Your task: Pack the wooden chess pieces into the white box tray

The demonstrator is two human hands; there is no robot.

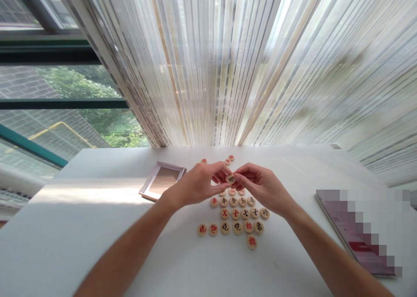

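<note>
Between the fingertips of both hands is a round wooden Chinese chess piece (230, 179) with a black character. My left hand (200, 181) grips its left side, thumb below and fingers above. My right hand (259, 183) pinches the right side. Both hands are raised over the middle of the white table. Below them, pieces lie face up in rough rows. Among them are a red piece (202, 229) at the left end, a black piece (265, 213) at the right and a red piece (252, 241) nearest me. Part of the upper rows is hidden behind my hands.
An open shallow box (148, 185) lies left of my left hand. Beyond my hands are a few red pieces (231, 158). A purplish book or flat box (355, 231), partly pixelated, rests at the right. String curtains (208, 71) hang at the white table's (97, 236) far edge.
</note>
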